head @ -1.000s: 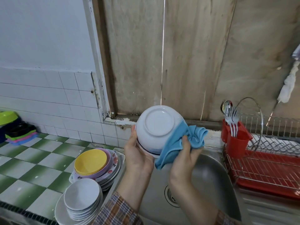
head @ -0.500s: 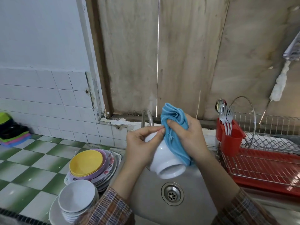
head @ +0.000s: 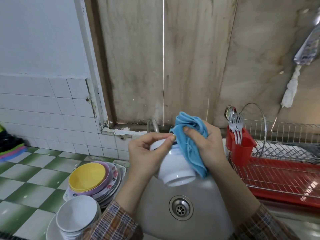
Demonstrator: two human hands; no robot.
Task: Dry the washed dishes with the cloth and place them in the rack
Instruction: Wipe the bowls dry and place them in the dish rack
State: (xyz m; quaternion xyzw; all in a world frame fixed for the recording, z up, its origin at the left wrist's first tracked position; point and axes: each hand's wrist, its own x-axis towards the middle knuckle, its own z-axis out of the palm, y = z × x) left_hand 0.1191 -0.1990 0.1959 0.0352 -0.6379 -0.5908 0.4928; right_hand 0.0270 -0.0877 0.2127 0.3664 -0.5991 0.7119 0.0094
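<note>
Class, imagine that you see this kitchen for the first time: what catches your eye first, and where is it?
Most striking at the centre is the blue cloth, gripped by the right hand against the white bowl, which the left hand holds tilted over the sink. At right stands the red dish rack; at lower left a yellow bowl tops a stack of plates.

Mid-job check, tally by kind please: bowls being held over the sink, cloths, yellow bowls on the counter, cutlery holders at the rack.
white bowl, held: 1
blue cloth: 1
yellow bowl: 1
red cutlery holder: 1
Total: 4
</note>
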